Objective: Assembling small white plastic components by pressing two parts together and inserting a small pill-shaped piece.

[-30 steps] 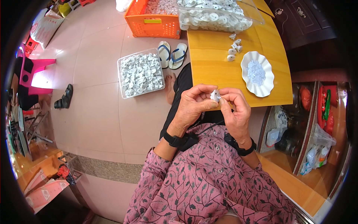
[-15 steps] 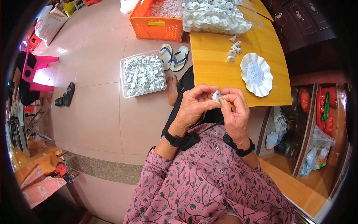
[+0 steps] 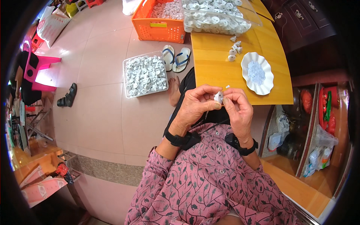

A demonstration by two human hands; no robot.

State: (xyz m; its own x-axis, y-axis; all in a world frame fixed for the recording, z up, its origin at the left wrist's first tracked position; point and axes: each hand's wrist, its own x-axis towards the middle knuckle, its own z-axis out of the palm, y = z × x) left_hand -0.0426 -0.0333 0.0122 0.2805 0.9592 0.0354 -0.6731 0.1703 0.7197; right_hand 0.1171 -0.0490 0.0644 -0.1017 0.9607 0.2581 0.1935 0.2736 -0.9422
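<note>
My left hand (image 3: 194, 107) pinches a small white plastic part (image 3: 218, 97) between thumb and forefinger. The part has a rounded body with a dark hole in its side. My right hand (image 3: 239, 110) is closed at the part's right side, with thumb and fingertips against it. Just beyond the right fingertips shows a tiny pale piece (image 3: 227, 86); whether it lies on the table or touches a finger I cannot tell. Several similar white parts (image 3: 232, 58) lie on the yellow table (image 3: 210, 56). To their right is a white wavy-rimmed dish (image 3: 267, 84) with small pale-blue pieces (image 3: 256, 73).
A clear bin (image 3: 221, 26) full of white parts stands at the table's far end, beside an orange crate (image 3: 159, 32). On the floor are a clear tub (image 3: 146, 94) of white parts, flip-flops (image 3: 181, 60) and a dark sandal (image 3: 68, 96). Open shelves (image 3: 288, 146) are at right.
The white part has turned a little between my fingers, and my right hand has shifted slightly right. The tiny pale piece now shows beyond my right fingertips.
</note>
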